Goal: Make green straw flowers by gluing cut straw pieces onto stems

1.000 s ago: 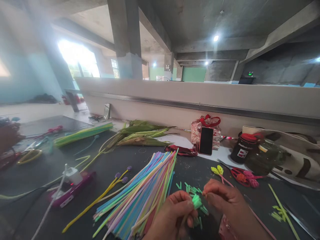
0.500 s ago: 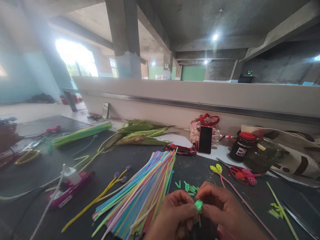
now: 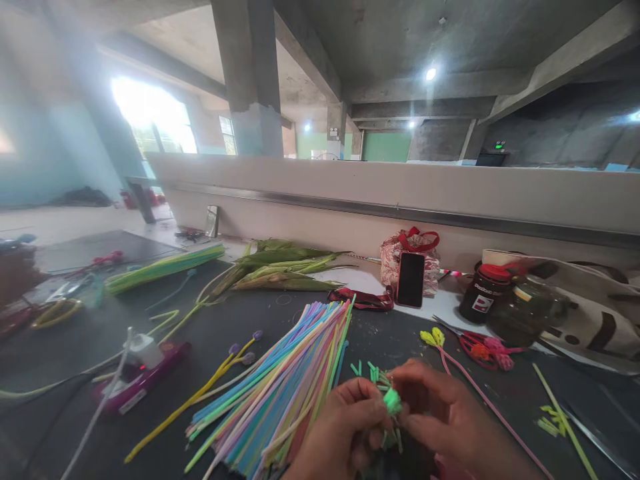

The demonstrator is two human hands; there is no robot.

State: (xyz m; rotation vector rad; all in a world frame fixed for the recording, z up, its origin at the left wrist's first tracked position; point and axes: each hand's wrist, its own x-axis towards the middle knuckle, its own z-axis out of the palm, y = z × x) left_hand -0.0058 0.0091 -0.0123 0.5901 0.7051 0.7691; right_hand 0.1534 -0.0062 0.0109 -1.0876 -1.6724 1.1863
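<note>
My left hand (image 3: 353, 423) pinches a small fuzzy bright green chenille ball (image 3: 393, 401) between thumb and fingers. Curved around the ball's right side is my right hand (image 3: 440, 407), its thumb and forefinger apart. Short green cut pieces (image 3: 373, 371) lie on the dark table just beyond my fingers. More pale green ends show below the ball, partly hidden by my hands. To the left of my left hand spreads a large bundle of pastel chenille stems (image 3: 280, 387).
Yellow stems with purple buds (image 3: 200, 403) and a purple power strip (image 3: 150, 383) lie left. Corn husks (image 3: 280, 267) and a propped phone (image 3: 411, 280) are behind. Red-handled scissors (image 3: 470, 347), a black bottle (image 3: 483, 293), a glass jar (image 3: 525, 310) and tweezers (image 3: 600, 437) are right.
The green ball has moved slightly left and up with my left hand and shows more fully. My right fingers have parted from their pinch on it.
</note>
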